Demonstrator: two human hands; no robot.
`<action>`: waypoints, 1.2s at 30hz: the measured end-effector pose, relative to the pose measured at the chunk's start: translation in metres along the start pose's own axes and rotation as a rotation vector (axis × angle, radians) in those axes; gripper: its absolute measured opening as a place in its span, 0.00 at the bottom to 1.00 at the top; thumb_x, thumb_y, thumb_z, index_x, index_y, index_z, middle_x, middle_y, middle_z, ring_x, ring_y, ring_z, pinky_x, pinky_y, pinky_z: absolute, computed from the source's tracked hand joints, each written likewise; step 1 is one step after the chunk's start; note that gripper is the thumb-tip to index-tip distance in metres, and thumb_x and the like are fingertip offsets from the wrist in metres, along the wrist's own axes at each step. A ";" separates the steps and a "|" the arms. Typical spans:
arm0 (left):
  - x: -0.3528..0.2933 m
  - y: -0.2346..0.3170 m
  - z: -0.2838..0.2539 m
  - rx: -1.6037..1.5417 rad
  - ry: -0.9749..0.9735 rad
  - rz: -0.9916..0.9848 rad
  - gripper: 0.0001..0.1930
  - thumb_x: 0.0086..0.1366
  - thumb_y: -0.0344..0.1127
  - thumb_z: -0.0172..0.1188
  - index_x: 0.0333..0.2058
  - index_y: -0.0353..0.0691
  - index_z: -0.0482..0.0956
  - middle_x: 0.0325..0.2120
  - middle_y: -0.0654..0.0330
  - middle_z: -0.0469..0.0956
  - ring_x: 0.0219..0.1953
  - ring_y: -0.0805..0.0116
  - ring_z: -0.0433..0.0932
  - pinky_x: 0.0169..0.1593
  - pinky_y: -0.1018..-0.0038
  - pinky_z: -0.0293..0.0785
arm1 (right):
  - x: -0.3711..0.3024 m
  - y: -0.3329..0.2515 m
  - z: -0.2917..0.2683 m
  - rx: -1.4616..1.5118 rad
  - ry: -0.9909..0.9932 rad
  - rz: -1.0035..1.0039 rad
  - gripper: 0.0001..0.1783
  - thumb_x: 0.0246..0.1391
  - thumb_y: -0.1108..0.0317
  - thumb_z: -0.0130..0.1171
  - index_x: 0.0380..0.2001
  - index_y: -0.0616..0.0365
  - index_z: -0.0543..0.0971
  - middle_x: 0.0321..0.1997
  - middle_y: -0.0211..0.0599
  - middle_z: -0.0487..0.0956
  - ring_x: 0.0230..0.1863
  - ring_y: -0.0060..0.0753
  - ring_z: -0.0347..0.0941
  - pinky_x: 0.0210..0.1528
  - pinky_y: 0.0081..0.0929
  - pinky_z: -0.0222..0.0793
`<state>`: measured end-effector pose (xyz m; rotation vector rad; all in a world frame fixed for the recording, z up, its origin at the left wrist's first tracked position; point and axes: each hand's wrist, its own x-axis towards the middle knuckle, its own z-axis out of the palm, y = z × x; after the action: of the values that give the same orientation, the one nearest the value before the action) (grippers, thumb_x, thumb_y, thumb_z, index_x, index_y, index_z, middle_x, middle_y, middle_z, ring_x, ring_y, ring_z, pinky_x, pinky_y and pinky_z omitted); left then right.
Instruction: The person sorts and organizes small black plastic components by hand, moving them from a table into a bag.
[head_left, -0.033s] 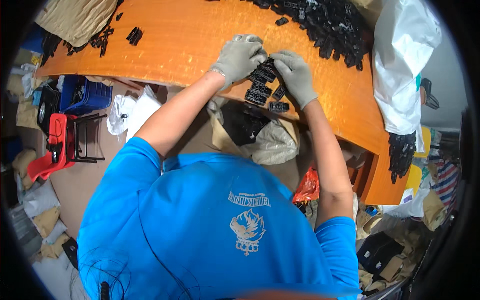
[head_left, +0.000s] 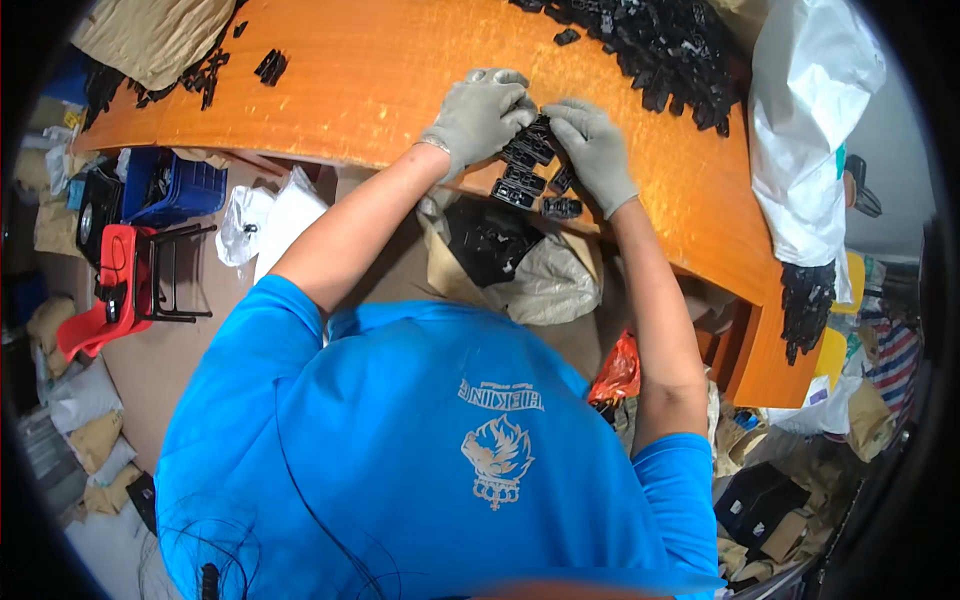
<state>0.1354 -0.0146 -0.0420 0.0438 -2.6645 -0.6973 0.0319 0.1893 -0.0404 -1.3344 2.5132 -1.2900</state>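
On the wooden table near its front edge lies a cluster of small black plastic parts [head_left: 527, 150], roughly in a row. My left hand [head_left: 482, 115], in a grey glove, is curled at the cluster's upper left, its fingertips closed against the black parts. From the other side my right hand [head_left: 593, 152], gloved too, has bent fingers and thumb pinched at the far end of the same parts. What exactly lies between the fingertips is partly hidden. One loose black part [head_left: 560, 207] sits at the table edge, below my right hand.
A large heap of black parts [head_left: 665, 55] covers the far right of the orange-brown table [head_left: 370, 75]. Another small pile [head_left: 270, 67] lies at left. Below the edge an open sack [head_left: 545, 285] holds black pieces. A white bag [head_left: 810, 130] hangs at right; a red chair [head_left: 115, 285] stands left.
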 end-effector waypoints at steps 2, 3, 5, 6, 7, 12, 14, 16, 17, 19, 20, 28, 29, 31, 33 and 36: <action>-0.017 0.008 -0.003 -0.020 0.044 0.045 0.12 0.71 0.46 0.65 0.44 0.47 0.89 0.58 0.57 0.81 0.61 0.47 0.77 0.62 0.53 0.75 | -0.013 -0.012 -0.001 0.034 -0.005 0.001 0.13 0.66 0.63 0.65 0.48 0.54 0.91 0.55 0.46 0.88 0.60 0.51 0.81 0.64 0.42 0.75; -0.028 0.012 -0.006 -0.032 0.032 0.040 0.12 0.71 0.46 0.65 0.44 0.47 0.89 0.58 0.57 0.82 0.61 0.47 0.77 0.63 0.53 0.75 | -0.022 -0.019 0.001 0.035 -0.014 -0.001 0.13 0.65 0.63 0.65 0.48 0.55 0.91 0.55 0.46 0.88 0.60 0.51 0.81 0.64 0.42 0.75; -0.043 0.020 -0.013 -0.044 0.021 0.036 0.12 0.70 0.45 0.66 0.44 0.46 0.89 0.58 0.57 0.82 0.61 0.47 0.77 0.63 0.53 0.74 | -0.038 -0.030 0.000 0.066 -0.046 -0.038 0.14 0.64 0.64 0.66 0.48 0.57 0.91 0.54 0.46 0.88 0.60 0.50 0.81 0.64 0.42 0.75; -0.051 0.023 -0.017 -0.072 -0.020 0.036 0.12 0.71 0.43 0.64 0.44 0.43 0.88 0.59 0.58 0.82 0.62 0.48 0.76 0.65 0.54 0.73 | -0.047 -0.036 0.001 0.068 -0.047 -0.032 0.14 0.64 0.64 0.66 0.48 0.57 0.91 0.54 0.46 0.88 0.60 0.50 0.81 0.64 0.42 0.75; -0.060 0.025 -0.023 -0.096 -0.056 0.031 0.12 0.73 0.41 0.63 0.45 0.40 0.87 0.59 0.58 0.82 0.63 0.50 0.76 0.67 0.56 0.71 | -0.056 -0.048 0.002 0.077 -0.041 -0.033 0.14 0.64 0.65 0.66 0.48 0.57 0.91 0.53 0.46 0.88 0.59 0.51 0.81 0.64 0.43 0.75; -0.088 0.032 -0.027 -0.135 -0.034 0.061 0.09 0.74 0.37 0.60 0.41 0.41 0.87 0.54 0.58 0.85 0.60 0.51 0.79 0.64 0.57 0.72 | -0.087 -0.076 0.006 0.092 -0.047 -0.054 0.13 0.62 0.66 0.67 0.47 0.55 0.91 0.51 0.45 0.88 0.57 0.50 0.82 0.62 0.44 0.76; -0.093 0.037 -0.028 -0.144 -0.010 0.090 0.09 0.75 0.36 0.59 0.40 0.41 0.86 0.52 0.58 0.86 0.58 0.51 0.80 0.64 0.57 0.72 | -0.097 -0.081 0.007 0.067 -0.033 -0.052 0.12 0.61 0.66 0.68 0.46 0.55 0.91 0.50 0.45 0.88 0.55 0.50 0.82 0.60 0.43 0.77; -0.094 0.040 -0.029 -0.161 -0.013 0.082 0.08 0.75 0.35 0.59 0.39 0.42 0.86 0.50 0.57 0.86 0.57 0.52 0.80 0.62 0.58 0.73 | -0.105 -0.080 0.010 0.111 0.011 -0.039 0.12 0.60 0.67 0.68 0.45 0.54 0.91 0.50 0.44 0.88 0.53 0.51 0.83 0.58 0.43 0.78; -0.094 0.041 -0.029 -0.160 -0.010 0.084 0.08 0.75 0.35 0.59 0.39 0.42 0.86 0.50 0.57 0.86 0.57 0.52 0.80 0.62 0.58 0.73 | -0.108 -0.080 0.010 0.109 0.012 -0.042 0.12 0.60 0.67 0.68 0.45 0.54 0.91 0.50 0.44 0.88 0.53 0.51 0.83 0.58 0.43 0.78; -0.095 0.041 -0.029 -0.171 0.030 0.081 0.08 0.74 0.35 0.59 0.39 0.42 0.86 0.47 0.58 0.86 0.56 0.53 0.81 0.61 0.58 0.73 | -0.111 -0.081 0.012 0.138 0.035 -0.049 0.12 0.60 0.69 0.67 0.46 0.54 0.91 0.50 0.44 0.88 0.53 0.51 0.83 0.56 0.44 0.79; -0.096 0.041 -0.029 -0.168 0.037 0.085 0.08 0.74 0.35 0.59 0.39 0.42 0.86 0.47 0.58 0.86 0.56 0.53 0.81 0.61 0.58 0.73 | -0.112 -0.082 0.011 0.135 0.038 -0.056 0.12 0.60 0.69 0.67 0.46 0.54 0.91 0.50 0.44 0.88 0.53 0.51 0.83 0.56 0.44 0.79; -0.092 0.033 -0.031 -0.268 0.005 0.066 0.05 0.70 0.34 0.63 0.40 0.43 0.87 0.43 0.57 0.85 0.53 0.52 0.82 0.59 0.57 0.74 | -0.109 -0.082 -0.002 0.260 0.066 0.149 0.11 0.63 0.72 0.64 0.47 0.60 0.88 0.50 0.52 0.86 0.56 0.56 0.83 0.59 0.42 0.79; -0.086 0.028 -0.040 -0.334 -0.044 0.053 0.07 0.70 0.33 0.63 0.44 0.43 0.87 0.42 0.56 0.86 0.52 0.51 0.82 0.59 0.56 0.75 | -0.106 -0.084 -0.010 0.208 0.093 0.099 0.11 0.65 0.74 0.62 0.47 0.61 0.88 0.50 0.51 0.87 0.50 0.49 0.87 0.54 0.37 0.81; -0.060 0.009 -0.051 -0.294 0.008 0.040 0.09 0.70 0.34 0.63 0.46 0.43 0.86 0.43 0.55 0.86 0.53 0.51 0.82 0.60 0.56 0.74 | -0.102 -0.072 -0.024 0.264 0.125 0.201 0.11 0.66 0.75 0.60 0.47 0.62 0.88 0.49 0.49 0.87 0.46 0.44 0.88 0.51 0.35 0.82; -0.025 -0.011 -0.062 -0.159 0.112 -0.065 0.17 0.70 0.36 0.64 0.56 0.42 0.83 0.50 0.51 0.84 0.57 0.48 0.80 0.63 0.54 0.73 | -0.097 -0.053 -0.041 0.320 0.153 0.319 0.11 0.67 0.76 0.59 0.47 0.64 0.88 0.48 0.48 0.87 0.42 0.39 0.88 0.47 0.32 0.82; 0.047 -0.082 -0.064 0.078 0.304 -0.152 0.29 0.70 0.43 0.67 0.68 0.47 0.74 0.63 0.46 0.77 0.67 0.41 0.71 0.71 0.49 0.68 | -0.087 -0.023 -0.063 0.218 0.325 0.330 0.11 0.68 0.77 0.57 0.46 0.66 0.87 0.44 0.46 0.87 0.35 0.31 0.87 0.42 0.29 0.82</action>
<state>0.1106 -0.1217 -0.0130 0.3480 -2.4109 -0.5803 0.0799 0.2843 -0.0135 -0.6773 2.5409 -1.7468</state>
